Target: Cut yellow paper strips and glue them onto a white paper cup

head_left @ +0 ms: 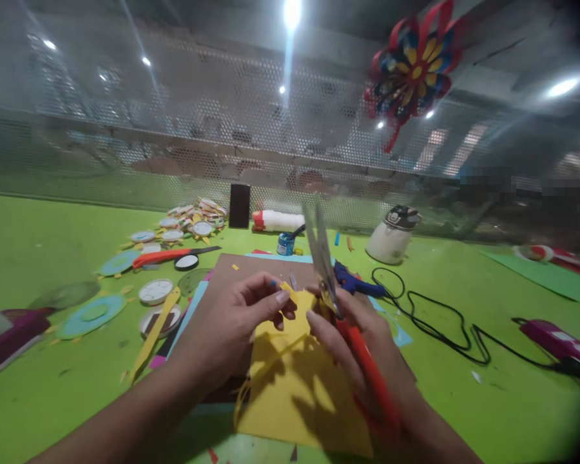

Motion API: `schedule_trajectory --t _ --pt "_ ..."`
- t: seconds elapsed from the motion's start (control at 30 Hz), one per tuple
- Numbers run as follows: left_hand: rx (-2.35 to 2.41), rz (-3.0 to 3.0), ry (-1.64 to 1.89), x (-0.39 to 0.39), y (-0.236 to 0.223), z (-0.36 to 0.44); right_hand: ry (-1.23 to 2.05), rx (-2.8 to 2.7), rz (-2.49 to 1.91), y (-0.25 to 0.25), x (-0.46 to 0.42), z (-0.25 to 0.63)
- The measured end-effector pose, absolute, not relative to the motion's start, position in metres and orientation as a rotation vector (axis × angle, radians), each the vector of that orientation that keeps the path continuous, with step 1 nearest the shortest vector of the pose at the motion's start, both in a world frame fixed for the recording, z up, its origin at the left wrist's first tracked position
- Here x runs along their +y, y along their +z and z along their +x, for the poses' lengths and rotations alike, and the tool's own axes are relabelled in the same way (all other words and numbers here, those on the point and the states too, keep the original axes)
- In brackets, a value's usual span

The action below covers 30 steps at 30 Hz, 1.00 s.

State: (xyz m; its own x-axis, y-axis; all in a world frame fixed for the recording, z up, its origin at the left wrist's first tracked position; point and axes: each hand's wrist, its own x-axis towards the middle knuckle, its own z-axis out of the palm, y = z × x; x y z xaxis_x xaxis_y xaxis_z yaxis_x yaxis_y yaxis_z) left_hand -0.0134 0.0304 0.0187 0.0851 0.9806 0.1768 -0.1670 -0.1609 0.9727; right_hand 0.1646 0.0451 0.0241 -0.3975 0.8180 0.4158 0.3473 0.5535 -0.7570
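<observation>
My left hand [249,312] pinches a small yellow paper piece [289,291] between thumb and fingers. In my right hand [374,328] is a pair of scissors [325,261] with red handles, the blades pointing up and away, slightly blurred. Below both hands lies a yellow paper sheet [270,412], with thin yellow strips on its left part. The sheet rests over a brown board [229,274]. My right fingers partly hide the pivot of the scissors.
A blue glue gun [352,281] with a black cord lies right of the board. Behind stand a blue jar [285,244] and a white jug [391,238]. At left are a red-handled cutter [162,256], a yellow strip [154,335] and several round paper pieces [94,316].
</observation>
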Motion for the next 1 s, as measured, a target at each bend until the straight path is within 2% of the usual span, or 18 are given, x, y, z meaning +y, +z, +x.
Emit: schedule_trajectory --t 0.13,0.37,1.0 --pt "0.885 1.346 1.472 0.032 0.037 -0.027 0.858 -2.253 -0.844 0.028 0.052 0.178" --pt "0.935 1.405 1.519 0.034 0.046 -0.034 0.888 -2.294 -0.678 0.03 0.047 0.179" --pt "0.89 1.408 1.438 0.036 0.046 -0.039 0.777 -2.317 -0.774 0.034 0.045 0.179"
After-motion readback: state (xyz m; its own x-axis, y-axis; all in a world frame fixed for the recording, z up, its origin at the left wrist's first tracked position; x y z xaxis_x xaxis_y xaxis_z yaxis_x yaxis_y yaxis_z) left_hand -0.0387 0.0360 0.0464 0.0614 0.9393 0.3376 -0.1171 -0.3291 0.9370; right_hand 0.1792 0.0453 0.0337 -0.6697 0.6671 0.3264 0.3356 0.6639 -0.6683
